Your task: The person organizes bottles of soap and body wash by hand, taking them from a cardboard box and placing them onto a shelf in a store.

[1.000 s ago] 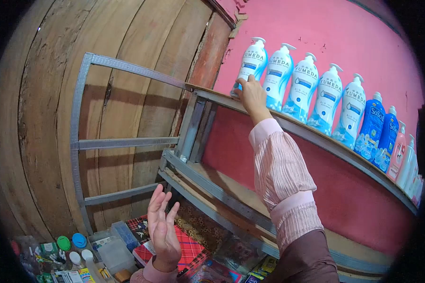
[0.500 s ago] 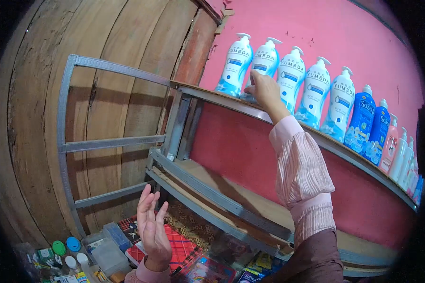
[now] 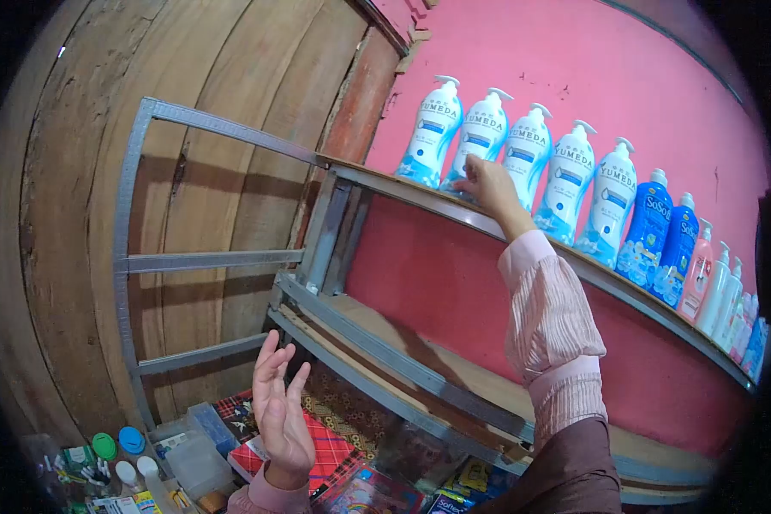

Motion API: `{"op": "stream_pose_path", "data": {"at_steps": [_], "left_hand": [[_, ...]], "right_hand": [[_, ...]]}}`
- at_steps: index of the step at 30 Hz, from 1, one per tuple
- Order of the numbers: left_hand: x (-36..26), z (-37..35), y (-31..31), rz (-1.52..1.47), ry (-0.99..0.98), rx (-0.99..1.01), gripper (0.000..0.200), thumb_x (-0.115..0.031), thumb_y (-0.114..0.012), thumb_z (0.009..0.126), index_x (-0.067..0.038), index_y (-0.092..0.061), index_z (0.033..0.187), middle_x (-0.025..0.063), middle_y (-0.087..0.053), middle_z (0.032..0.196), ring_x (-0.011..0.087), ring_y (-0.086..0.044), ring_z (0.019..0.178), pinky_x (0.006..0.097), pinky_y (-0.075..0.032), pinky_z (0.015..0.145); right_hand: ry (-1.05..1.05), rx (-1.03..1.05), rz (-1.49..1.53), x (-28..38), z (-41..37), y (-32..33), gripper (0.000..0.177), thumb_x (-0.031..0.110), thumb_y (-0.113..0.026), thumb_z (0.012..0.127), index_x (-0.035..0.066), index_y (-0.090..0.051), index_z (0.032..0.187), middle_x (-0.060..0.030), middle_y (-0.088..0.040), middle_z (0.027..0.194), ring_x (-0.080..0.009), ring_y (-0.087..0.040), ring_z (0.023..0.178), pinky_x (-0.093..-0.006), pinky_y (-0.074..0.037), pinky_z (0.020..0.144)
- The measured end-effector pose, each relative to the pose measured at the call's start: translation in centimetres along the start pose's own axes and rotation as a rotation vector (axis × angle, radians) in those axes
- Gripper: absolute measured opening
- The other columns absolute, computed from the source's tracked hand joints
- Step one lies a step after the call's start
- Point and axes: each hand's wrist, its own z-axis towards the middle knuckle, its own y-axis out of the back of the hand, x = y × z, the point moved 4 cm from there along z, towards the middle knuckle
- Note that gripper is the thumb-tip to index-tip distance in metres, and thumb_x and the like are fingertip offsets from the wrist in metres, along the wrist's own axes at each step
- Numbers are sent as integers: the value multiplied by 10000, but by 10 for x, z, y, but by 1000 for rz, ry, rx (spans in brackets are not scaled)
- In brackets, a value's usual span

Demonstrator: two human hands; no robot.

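Note:
Several white and light-blue YUMEDA pump bottles (image 3: 612, 201) stand upright in a row on the upper shelf (image 3: 385, 182). My right hand (image 3: 493, 188) reaches up to the second pump bottle (image 3: 483, 128) from the left, with bent fingers closed at its lower part. Some of those fingertips are hidden. Left of it stands the first pump bottle (image 3: 429, 133); the third (image 3: 525, 150) is close on the right, partly behind my hand. My left hand (image 3: 284, 420) is raised low in front of the shelf, its fingers apart and holding nothing.
Blue SoSoft bottles (image 3: 645, 227), a pink pump bottle (image 3: 696, 272) and several smaller bottles continue the row rightward. Metal framing (image 3: 214, 261) stands against the wooden wall. Below lie a clear plastic box (image 3: 197, 467), a red plaid item (image 3: 330, 450) and colourful packets (image 3: 471, 480).
My right hand has moved slightly down along the second bottle, its fingers more curled. The view has shifted a little. My left hand keeps nearly the same pose.

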Motion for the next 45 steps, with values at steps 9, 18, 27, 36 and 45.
{"op": "stream_pose_path", "data": {"at_steps": [9,18,27,36,45], "left_hand": [[6,-8,-6,89,18,96,572,-456,-415,923,-77,-412,1351,161,-242,1529,297,-312,1363,468,-275,1100],[4,-8,-8,68,22,93,561,-464,-415,927,-81,-419,1337,154,-242,1530,288,-307,1366,453,-267,1102],[7,-11,-10,53,49,110,537,-460,-399,928,-102,-435,1327,142,-243,1533,289,-304,1370,461,-259,1107],[17,-31,-29,81,66,252,554,-454,-390,936,-69,-438,1331,143,-269,1521,276,-325,1362,458,-276,1098],[35,-67,-65,81,110,432,523,-422,-540,883,-22,-540,1219,186,-319,1463,287,-340,1341,421,-278,1093]], "right_hand": [[-56,118,-300,-29,-28,51,384,309,-811,675,39,-559,781,-153,-628,711,-355,-628,722,-449,-454,606],[-146,197,-99,-52,-34,63,420,274,-853,624,17,-534,716,-125,-575,638,-283,-578,603,-387,-416,542],[-144,119,-167,-35,-57,93,414,388,-772,736,37,-557,781,-146,-619,692,-340,-623,685,-435,-439,580],[-211,19,-340,-44,-125,152,356,387,-715,800,67,-559,810,-147,-636,702,-365,-632,704,-464,-456,584],[-18,-54,-301,-10,-202,200,244,306,-657,847,89,-551,817,-111,-625,756,-336,-628,718,-459,-472,585]]}}
